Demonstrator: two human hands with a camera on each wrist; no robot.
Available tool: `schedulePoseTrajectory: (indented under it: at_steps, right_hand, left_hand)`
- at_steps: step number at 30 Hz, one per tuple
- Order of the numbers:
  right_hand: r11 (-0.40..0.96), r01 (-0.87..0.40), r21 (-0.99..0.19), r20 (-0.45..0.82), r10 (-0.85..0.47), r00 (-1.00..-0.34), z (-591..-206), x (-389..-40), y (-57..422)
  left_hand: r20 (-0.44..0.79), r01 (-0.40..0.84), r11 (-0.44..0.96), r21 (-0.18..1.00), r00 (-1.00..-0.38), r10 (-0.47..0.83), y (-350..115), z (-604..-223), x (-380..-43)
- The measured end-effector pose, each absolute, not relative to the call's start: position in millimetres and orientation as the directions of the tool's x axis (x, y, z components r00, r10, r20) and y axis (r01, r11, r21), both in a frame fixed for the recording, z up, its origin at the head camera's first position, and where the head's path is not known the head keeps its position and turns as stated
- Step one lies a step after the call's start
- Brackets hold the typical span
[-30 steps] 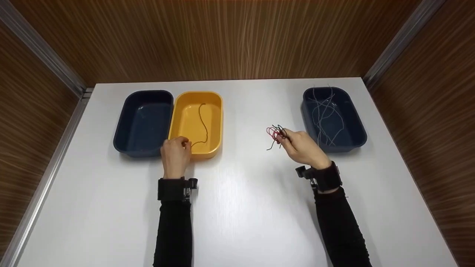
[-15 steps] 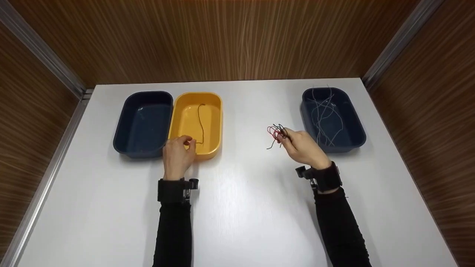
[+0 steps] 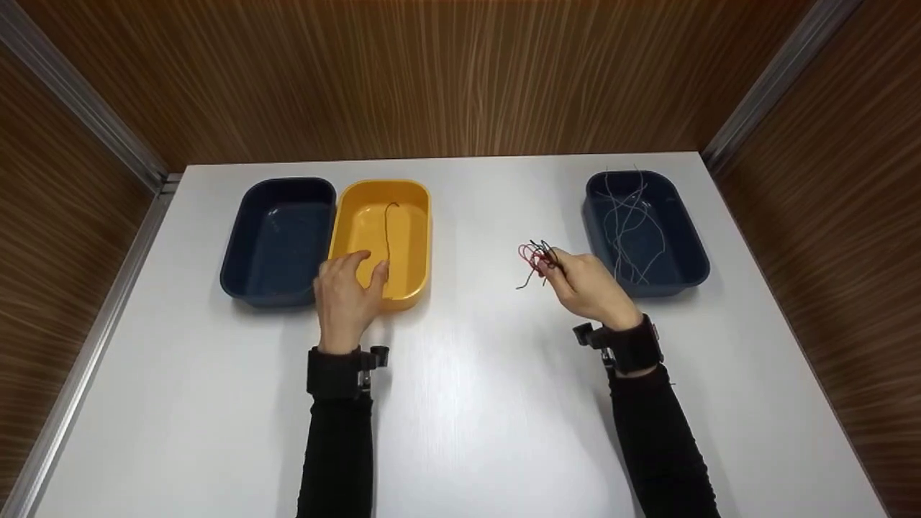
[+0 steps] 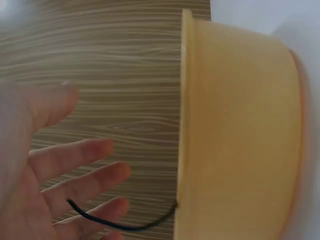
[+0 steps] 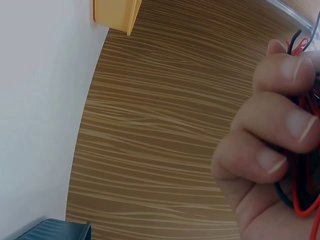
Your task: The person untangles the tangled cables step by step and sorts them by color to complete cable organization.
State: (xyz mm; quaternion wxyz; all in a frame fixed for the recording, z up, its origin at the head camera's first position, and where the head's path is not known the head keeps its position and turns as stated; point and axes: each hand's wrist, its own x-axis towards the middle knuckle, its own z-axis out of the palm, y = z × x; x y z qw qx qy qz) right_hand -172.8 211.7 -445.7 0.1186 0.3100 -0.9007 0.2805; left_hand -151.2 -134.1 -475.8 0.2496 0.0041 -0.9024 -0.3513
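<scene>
My left hand (image 3: 347, 295) is spread at the front left of the yellow bin (image 3: 414, 248), fingers and thumb apart with nothing between them. A dark wire (image 3: 387, 234) runs lengthwise inside that bin. In the left wrist view, the end of this wire (image 4: 131, 228) sticks out past the bin's rim and curves across in front of the fingers. Over the table to the right, my right hand (image 3: 591, 288) grips a looped bundle of red and black wires (image 3: 537, 256). The right wrist view shows its fingers curled round the bundle (image 5: 305, 185), partly hiding it.
A dark blue bin (image 3: 282, 241) stands against the yellow bin's left side. Another dark blue bin (image 3: 680, 255), with several thin grey wires (image 3: 624, 223) in it, stands behind the right hand. Wood-grain panels (image 3: 460, 79) border the white table (image 3: 460, 403).
My left fingers have opened and let go of the wire, the hand shifting slightly right. The wire now lies straighter in the yellow bin. My right hand has stayed still with its bundle.
</scene>
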Motion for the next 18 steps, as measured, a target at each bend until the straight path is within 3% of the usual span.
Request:
schedulePoseTrajectory:
  at_steps: [7, 18]
  right_hand:
    - [0.649, -0.676, -0.348, 0.466, -0.506, -0.726, -442, -168, 206]
    - [0.643, -0.721, -0.257, 0.513, -0.541, -0.666, -442, -155, 184]
  left_hand:
    - [0.623, 0.41, 0.628, 0.661, -0.767, -0.155, -106, -454, -140]
    - [0.632, 0.582, 0.515, 0.629, -0.769, 0.095, -42, -441, -109]
